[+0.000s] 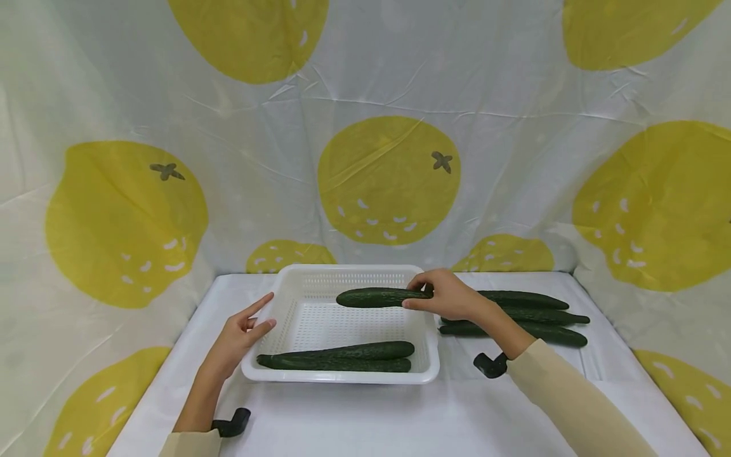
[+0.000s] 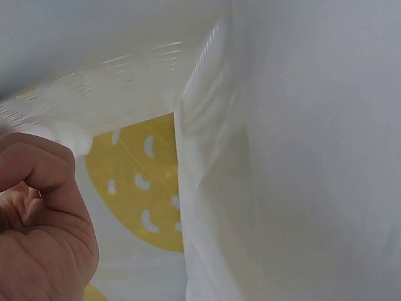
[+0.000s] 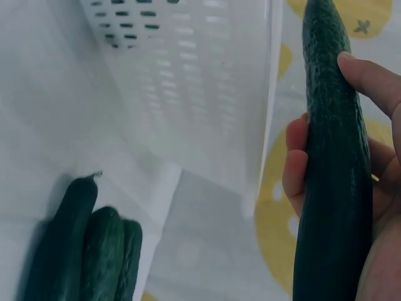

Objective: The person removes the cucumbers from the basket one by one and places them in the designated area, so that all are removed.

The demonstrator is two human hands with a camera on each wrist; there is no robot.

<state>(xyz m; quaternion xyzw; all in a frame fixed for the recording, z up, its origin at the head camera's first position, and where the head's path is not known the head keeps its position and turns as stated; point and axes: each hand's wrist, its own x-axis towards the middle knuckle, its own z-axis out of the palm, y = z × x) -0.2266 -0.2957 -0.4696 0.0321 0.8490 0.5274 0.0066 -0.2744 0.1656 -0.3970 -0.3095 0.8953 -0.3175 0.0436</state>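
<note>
My right hand (image 1: 448, 295) grips one end of a dark green cucumber (image 1: 371, 297), held roughly level over the right half of a white perforated basket (image 1: 342, 377). In the right wrist view the fingers and thumb of this hand (image 3: 382, 157) wrap the held cucumber (image 3: 332, 163). Two cucumbers (image 1: 342, 358) lie side by side along the basket's near side. At the basket's left rim is my left hand (image 1: 231, 343), index finger and thumb stretched out against it, the other fingers bent. The left wrist view shows this hand (image 2: 47, 213) beside the basket wall (image 2: 125, 81).
Several more cucumbers (image 1: 554, 333) lie on the white-covered table (image 1: 354, 419) to the right of the basket, partly behind my right forearm. They also show in the right wrist view, low on the left (image 3: 100, 251). A lemon-patterned cloth (image 1: 388, 178) hangs behind the table and at both sides.
</note>
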